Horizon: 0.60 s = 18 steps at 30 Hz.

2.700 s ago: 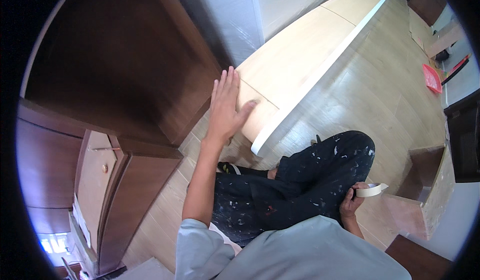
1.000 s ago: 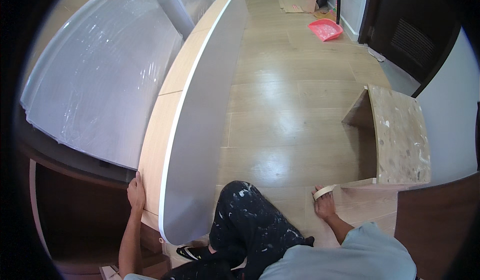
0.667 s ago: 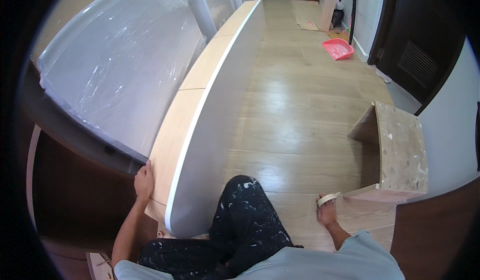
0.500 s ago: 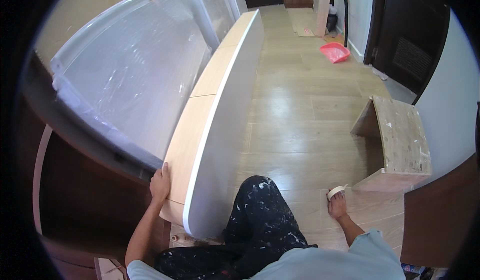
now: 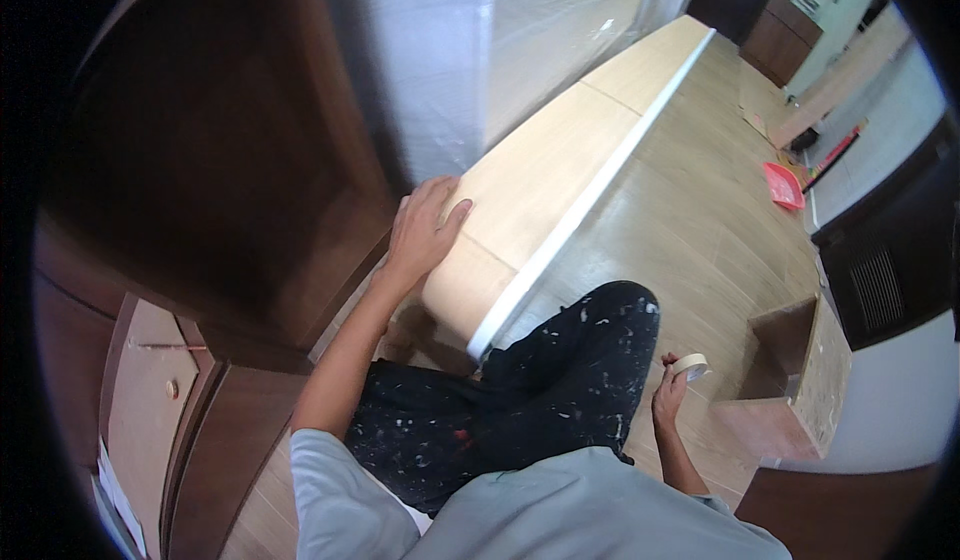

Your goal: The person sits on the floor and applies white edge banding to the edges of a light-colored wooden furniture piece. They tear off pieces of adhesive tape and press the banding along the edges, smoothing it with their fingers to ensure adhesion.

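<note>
Far left: dark brown cabinet (image 5: 200, 160), with a plastic-wrapped white panel (image 5: 520, 50) leaning behind.

Left hand (image 5: 425, 228): laid flat, fingers spread and unclenched, pressing on the near end of the long pale wooden board (image 5: 560, 150); clasping nothing. Board lying on the floor (image 5: 700, 230), running from just left of the paint-speckled trousers (image 5: 560, 370) away to the far right, with its white edge strip facing right.

Right hand (image 5: 668, 400): low by the knee, fingers closed around a roll of masking tape (image 5: 690, 366), well apart from the board.

Further right: open wooden box (image 5: 800, 380) on the floor; red dustpan (image 5: 785, 185) far off.

Judged as a steadying step: holding the board's near end down, with the tape kept ready but not yet applied. Putting tape to the board calls for carrying the roll across the knee to the white edge, freeing a tape end, and keeping the left palm pressing so that nothing shifts.
</note>
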Available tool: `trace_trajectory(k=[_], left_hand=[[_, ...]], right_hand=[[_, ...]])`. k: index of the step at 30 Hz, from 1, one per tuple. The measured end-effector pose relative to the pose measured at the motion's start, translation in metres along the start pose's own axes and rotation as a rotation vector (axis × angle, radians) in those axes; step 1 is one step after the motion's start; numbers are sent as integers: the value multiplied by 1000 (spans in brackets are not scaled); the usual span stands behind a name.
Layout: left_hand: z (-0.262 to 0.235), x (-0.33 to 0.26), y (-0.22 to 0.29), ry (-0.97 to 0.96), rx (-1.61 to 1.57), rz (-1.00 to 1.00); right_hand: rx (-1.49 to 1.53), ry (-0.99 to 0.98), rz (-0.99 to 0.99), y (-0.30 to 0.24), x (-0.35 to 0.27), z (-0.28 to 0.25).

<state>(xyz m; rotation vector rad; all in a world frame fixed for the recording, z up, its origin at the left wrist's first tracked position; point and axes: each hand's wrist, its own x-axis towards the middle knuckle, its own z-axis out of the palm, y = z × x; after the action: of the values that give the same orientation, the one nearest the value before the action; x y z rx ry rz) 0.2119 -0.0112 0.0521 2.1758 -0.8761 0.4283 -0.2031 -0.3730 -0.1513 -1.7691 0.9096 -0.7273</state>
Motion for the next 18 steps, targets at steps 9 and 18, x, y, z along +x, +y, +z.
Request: trace_trajectory(k=[9, 18], left_hand=[[-2, -11, -20, -2, -396, -300], [-5, -20, -12, 114, -385, -288]], right_hand=[[-275, -83, -429, -105, -64, 73], [-287, -115, -383, -111, -64, 72]])
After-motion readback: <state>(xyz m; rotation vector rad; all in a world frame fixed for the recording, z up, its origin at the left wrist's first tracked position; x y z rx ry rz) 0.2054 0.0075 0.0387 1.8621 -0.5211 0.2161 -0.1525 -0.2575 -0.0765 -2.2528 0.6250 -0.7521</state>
